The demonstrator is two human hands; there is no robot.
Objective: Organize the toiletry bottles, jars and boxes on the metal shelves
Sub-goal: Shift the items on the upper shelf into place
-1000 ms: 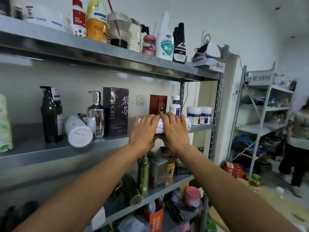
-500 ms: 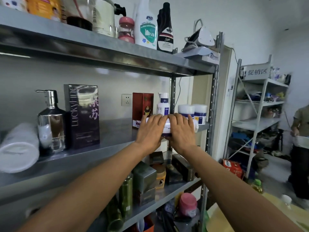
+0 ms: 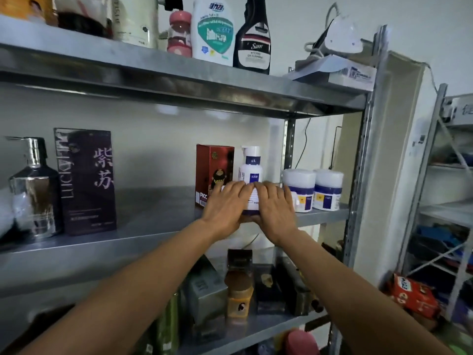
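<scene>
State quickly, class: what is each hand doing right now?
Left hand: wrapped around the left side of the white jar, holding it.
Right hand: wrapped around the same jar's right side, holding it.

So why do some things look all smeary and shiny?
Head view: the silver pump bottle glares with reflections; the orange box at the right edge is motion-blurred; the shelf post bends from the wide lens; the red box stays sharper.

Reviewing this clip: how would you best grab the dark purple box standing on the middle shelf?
Judging by its pose, grip the dark purple box across its narrow sides near mid-height, coming from the open shelf front. It stands upright and tall; the silver pump bottle crowds its left side, so fingers go in carefully there.
</scene>
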